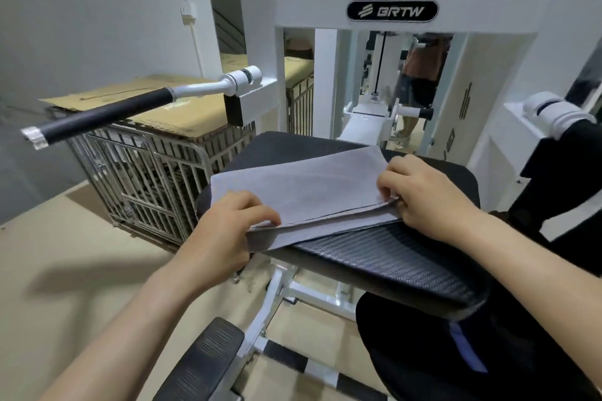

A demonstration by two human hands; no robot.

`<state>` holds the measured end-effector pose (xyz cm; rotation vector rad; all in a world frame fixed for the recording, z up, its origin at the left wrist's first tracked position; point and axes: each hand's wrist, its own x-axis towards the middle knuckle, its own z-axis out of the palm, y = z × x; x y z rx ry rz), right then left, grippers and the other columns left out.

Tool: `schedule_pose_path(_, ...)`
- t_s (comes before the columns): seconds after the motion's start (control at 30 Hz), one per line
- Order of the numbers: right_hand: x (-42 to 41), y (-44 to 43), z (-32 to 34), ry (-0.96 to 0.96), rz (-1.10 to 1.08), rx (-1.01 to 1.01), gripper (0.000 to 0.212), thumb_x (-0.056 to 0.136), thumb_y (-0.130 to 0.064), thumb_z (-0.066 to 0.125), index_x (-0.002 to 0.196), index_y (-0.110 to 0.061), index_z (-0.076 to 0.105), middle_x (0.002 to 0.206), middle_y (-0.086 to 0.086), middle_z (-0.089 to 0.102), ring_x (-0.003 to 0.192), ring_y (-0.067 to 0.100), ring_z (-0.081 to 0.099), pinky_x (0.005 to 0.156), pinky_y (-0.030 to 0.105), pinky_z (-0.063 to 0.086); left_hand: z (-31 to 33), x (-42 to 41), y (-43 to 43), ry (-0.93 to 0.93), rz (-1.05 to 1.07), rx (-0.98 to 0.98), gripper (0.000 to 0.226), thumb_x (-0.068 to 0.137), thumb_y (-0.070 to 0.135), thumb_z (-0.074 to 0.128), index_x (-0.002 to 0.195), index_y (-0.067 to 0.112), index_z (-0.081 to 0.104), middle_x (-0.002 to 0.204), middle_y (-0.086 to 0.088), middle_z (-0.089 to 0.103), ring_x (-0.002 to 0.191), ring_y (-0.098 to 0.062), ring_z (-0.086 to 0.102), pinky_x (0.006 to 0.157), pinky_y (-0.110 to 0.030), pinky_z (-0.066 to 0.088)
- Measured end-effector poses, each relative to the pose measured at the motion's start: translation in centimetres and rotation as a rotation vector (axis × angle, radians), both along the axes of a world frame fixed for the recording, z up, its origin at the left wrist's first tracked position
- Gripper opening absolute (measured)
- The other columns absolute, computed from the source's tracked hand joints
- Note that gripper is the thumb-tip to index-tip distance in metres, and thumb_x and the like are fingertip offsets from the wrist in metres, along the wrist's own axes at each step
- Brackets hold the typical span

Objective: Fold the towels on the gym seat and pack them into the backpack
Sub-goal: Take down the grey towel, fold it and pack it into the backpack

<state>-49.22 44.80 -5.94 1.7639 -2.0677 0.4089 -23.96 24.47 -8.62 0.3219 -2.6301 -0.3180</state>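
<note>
A grey towel (303, 189) lies folded in half on the black textured gym seat (384, 257). My left hand (224, 231) pinches the towel's near left corner, where the layers meet. My right hand (423, 192) pinches the near right corner between thumb and fingers. The towel's near edge hangs a little over the seat's left side. A black backpack (456, 361) with a blue strip sits low at the right, under the seat's front edge.
A white gym machine frame (391, 10) rises behind the seat, with a black-gripped handle bar (107, 114) jutting out at the left. A metal cage (146, 169) topped with cardboard stands on the floor at the left. A black foot pad (202, 365) lies below.
</note>
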Motion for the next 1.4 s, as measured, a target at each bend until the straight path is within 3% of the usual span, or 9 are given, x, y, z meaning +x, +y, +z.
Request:
schedule_pose_path(0.2, -0.2, 0.5, 0.2, -0.03, 0.014, 0.099, 0.034, 0.059, 0.01, 0.061, 0.066, -0.022, 0.049, 0.073, -0.005, 0.05, 0.071, 0.022, 0.046, 0.056, 0.035, 0.043, -0.4, 0.6, -0.4, 0.078, -0.017, -0.017, 0.066, 0.05, -0.025, 0.055, 0.093, 0.021, 0.076, 0.085, 0.005, 0.053, 0.08, -0.013, 0.046, 0.068, -0.018, 0.038)
schedule_pose_path(0.4, 0.2, 0.5, 2.1, -0.184, -0.031, 0.155, 0.042, 0.056, 0.011, 0.049, 0.058, -0.028, 0.034, 0.066, -0.008, 0.046, 0.07, 0.018, 0.044, 0.06, 0.035, 0.039, -0.2, 1.2, -0.2, 0.076, -0.041, 0.038, 0.065, 0.05, -0.023, 0.054, 0.093, 0.022, 0.074, 0.081, 0.004, 0.053, 0.075, -0.019, 0.05, 0.064, -0.025, 0.04)
schedule_pose_path(0.6, 0.2, -0.2, 1.4, -0.034, -0.143, 0.543, 0.029, 0.059, 0.005, 0.045, 0.062, -0.022, 0.034, 0.071, -0.005, 0.045, 0.08, 0.021, 0.046, 0.064, 0.035, 0.041, -1.5, 1.2, 0.3, -0.014, -0.071, -0.016, 0.083, 0.051, -0.025, 0.053, 0.109, 0.034, 0.062, 0.086, 0.005, 0.051, 0.078, -0.017, 0.053, 0.061, -0.033, 0.049)
schedule_pose_path(0.8, 0.5, -0.7, 5.5, -0.306, -0.177, 0.886, 0.027, 0.076, -0.002, 0.05, 0.074, -0.028, 0.055, 0.074, -0.007, 0.056, 0.069, 0.012, 0.05, 0.066, 0.026, 0.044, -2.4, 2.0, 0.5, -0.067, -0.088, -0.08, 0.095, 0.05, -0.021, 0.048, 0.123, 0.04, 0.049, 0.088, 0.007, 0.048, 0.075, -0.014, 0.05, 0.057, -0.028, 0.048)
schedule_pose_path(0.9, -0.3, -0.7, 8.0, -0.601, -0.082, 0.907, 0.006, 0.086, -0.019, 0.067, 0.088, -0.025, 0.068, 0.082, -0.002, 0.069, 0.074, 0.009, 0.061, 0.073, 0.021, 0.047, -0.7, 2.6, 0.7, -0.236, -0.159, 0.154, 0.085, 0.057, -0.002, 0.042, 0.125, 0.049, 0.044, 0.094, 0.018, 0.043, 0.081, -0.004, 0.049, 0.068, -0.021, 0.046)
schedule_pose_path(1.0, -2.7, -3.2, 7.9, -0.706, -0.123, 0.418, 0.021, 0.088, -0.035, 0.065, 0.107, -0.027, 0.068, 0.103, -0.006, 0.07, 0.097, 0.015, 0.064, 0.091, 0.029, 0.049, 2.5, 1.3, 0.4, -0.159, -0.214, 0.353, 0.042, 0.076, 0.021, 0.05, 0.111, 0.04, 0.064, 0.088, 0.018, 0.06, 0.08, -0.005, 0.058, 0.069, -0.014, 0.044)
schedule_pose_path(1.13, -4.6, -7.4, 5.7, -0.513, -0.309, 0.515, 0.061, 0.083, -0.044, 0.068, 0.137, -0.025, 0.046, 0.128, -0.001, 0.053, 0.11, 0.017, 0.053, 0.097, 0.032, 0.041, 4.6, -4.5, -3.4, -0.004, 0.047, 0.08, 0.019, 0.096, 0.023, 0.046, 0.109, 0.025, 0.06, 0.099, 0.01, 0.061, 0.092, -0.009, 0.053, 0.078, -0.025, 0.044)
schedule_pose_path(1.3, -6.7, -9.5, 7.3, -0.514, -0.421, 0.772, 0.028, 0.071, -0.037, 0.08, 0.092, -0.022, 0.069, 0.096, 0.0, 0.07, 0.093, 0.024, 0.062, 0.087, 0.038, 0.049, 4.4, -7.6, -7.9, -0.475, 0.182, 0.182, 0.024, 0.093, 0.047, 0.052, 0.101, 0.024, 0.055, 0.097, 0.004, 0.063, 0.087, -0.016, 0.058, 0.073, -0.032, 0.045)
schedule_pose_path(1.4, -6.8, -10.9, 7.9, -0.68, -0.381, 0.821, 0.014, 0.074, -0.017, 0.077, 0.072, -0.012, 0.064, 0.066, 0.002, 0.067, 0.058, 0.016, 0.053, 0.053, 0.023, 0.042, 5.0, -6.7, -7.5, -0.514, 0.178, 0.19, 0.027, 0.089, 0.052, 0.056, 0.084, 0.026, 0.059, 0.082, 0.008, 0.06, 0.075, -0.009, 0.056, 0.064, -0.028, 0.042)
